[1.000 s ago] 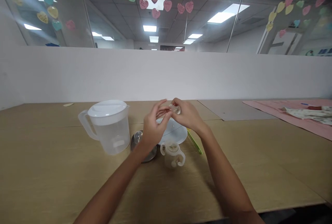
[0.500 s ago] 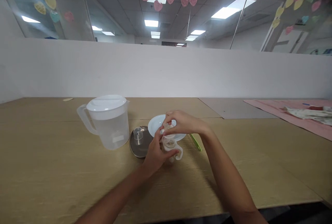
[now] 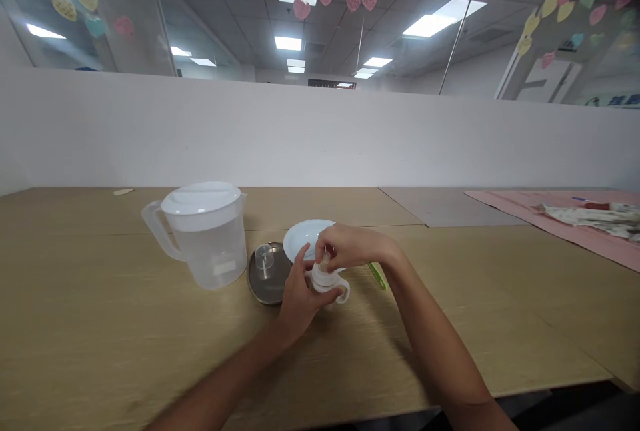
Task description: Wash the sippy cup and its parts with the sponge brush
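Note:
A small white baby bottle (image 3: pixel 327 279) with side handles stands near the middle of the table. My left hand (image 3: pixel 301 293) is wrapped round its body from the left, thumb in front by the right handle. From above, my right hand (image 3: pixel 343 246) pinches the nipple at the top of the white collar, which sits on the bottle's mouth. Behind my hands is a white bowl (image 3: pixel 300 236), partly covered by them. A round metal tray (image 3: pixel 265 288) lies left of the bottle and bears a small clear cap (image 3: pixel 264 257).
A lidded clear pitcher (image 3: pixel 213 244) with liquid stands left of the tray. Right of the bowl lies a green strip-like object (image 3: pixel 377 276). A pink cloth (image 3: pixel 515 206) with a crumpled cloth (image 3: pixel 590 218) is at the far right. A white wall (image 3: pixel 310 138) rises behind.
My right hand has moved down and brought the collar with its nipple from above the open bottle onto its mouth. My left hand still holds the bottle. The view has shifted slightly.

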A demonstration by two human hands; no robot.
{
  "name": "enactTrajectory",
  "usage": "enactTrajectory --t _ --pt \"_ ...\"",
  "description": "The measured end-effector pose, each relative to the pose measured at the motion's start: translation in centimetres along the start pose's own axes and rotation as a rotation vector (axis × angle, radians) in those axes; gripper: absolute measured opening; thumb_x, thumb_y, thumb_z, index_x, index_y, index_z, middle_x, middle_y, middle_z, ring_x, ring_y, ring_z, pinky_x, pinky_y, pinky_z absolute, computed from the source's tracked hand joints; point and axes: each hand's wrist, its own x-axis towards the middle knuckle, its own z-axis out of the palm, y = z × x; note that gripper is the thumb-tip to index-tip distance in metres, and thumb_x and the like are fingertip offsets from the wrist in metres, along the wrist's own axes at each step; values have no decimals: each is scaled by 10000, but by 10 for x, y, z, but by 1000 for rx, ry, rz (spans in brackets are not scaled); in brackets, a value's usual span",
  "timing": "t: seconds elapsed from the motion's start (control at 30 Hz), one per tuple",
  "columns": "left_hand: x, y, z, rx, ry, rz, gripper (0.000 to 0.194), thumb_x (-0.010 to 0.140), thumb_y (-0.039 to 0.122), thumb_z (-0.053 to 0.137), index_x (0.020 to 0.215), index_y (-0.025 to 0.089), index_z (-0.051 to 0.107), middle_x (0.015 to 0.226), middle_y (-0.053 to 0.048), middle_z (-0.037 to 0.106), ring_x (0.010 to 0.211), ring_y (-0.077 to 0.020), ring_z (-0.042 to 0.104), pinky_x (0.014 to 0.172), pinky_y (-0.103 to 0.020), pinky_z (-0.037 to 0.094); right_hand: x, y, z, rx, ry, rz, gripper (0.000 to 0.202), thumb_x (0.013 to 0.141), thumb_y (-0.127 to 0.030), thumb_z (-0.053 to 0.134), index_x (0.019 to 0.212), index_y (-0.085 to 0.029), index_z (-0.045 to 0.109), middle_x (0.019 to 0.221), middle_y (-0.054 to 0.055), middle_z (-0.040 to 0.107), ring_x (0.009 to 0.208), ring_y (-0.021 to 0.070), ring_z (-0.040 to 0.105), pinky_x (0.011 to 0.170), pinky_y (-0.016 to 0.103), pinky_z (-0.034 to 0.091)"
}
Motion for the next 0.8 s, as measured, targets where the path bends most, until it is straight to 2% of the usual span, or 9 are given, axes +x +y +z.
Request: enactTrajectory --t 0.23,0.33,0.4,0.47,0.6,0.67,0.73,0.8 --pt "2 1 -3 46 -52 52 705 582 444 742 1186 229 448 1041 -70 602 937 -252 578 810 -397 455 -1 -11 1 -51 30 -14 254 630 -41 505 744 -166 695 739 3 644 655 94 530 540 166 338" --pt "3 3 -5 54 -86 70 623 593 443 736 1118 213 492 1009 -66 617 942 -258 573 801 -390 453 -1 -13 1 -60 36 13 219 634 -65 520 736 -170 683 724 -3 644 640 95 532 522 166 334" --pt "3 4 -5 46 -90 81 635 592 432 741 1131 215 484 1021 -64 618 947 -254 570 800 -382 452 -1 -15 2 -105 89 72 184 643 -130 566 792 -163 668 737 11 643 627 104 533 497 174 321" --pt "3 5 -5 36 -90 92 636 598 422 740 1143 224 478 1042 -60 614 940 -245 571 792 -369 453 0 -19 4 -158 122 139 168 695 -196 558 826 -141 647 710 36 635 582 109 530 480 187 307" --pt "3 7 -5 18 -114 113 558 620 410 725 1099 221 509 1030 -52 616 906 -226 576 774 -349 455 1 -24 7 -166 26 250 260 838 -257 401 802 -117 617 524 38 568 445 108 488 467 211 303" --pt "3 6 -6 1 -114 114 601 621 402 725 1143 223 488 1034 -56 609 907 -224 574 779 -350 453 0 -23 7 -185 63 270 278 832 -346 436 829 -127 608 587 53 593 513 130 528 484 216 310" --pt "2 4 -5 -9 -104 101 676 613 399 731 1203 228 448 1044 -61 601 913 -225 570 788 -355 449 -2 -19 6 -229 146 254 308 763 -412 532 912 -149 592 751 69 627 649 157 566 510 215 315" --pt "2 2 -5 -3 -92 81 723 601 401 739 1230 229 427 1045 -66 596 919 -229 566 798 -364 443 -3 -15 6 -251 172 207 367 700 -393 598 995 -177 560 860 61 623 729 169 571 520 211 315"
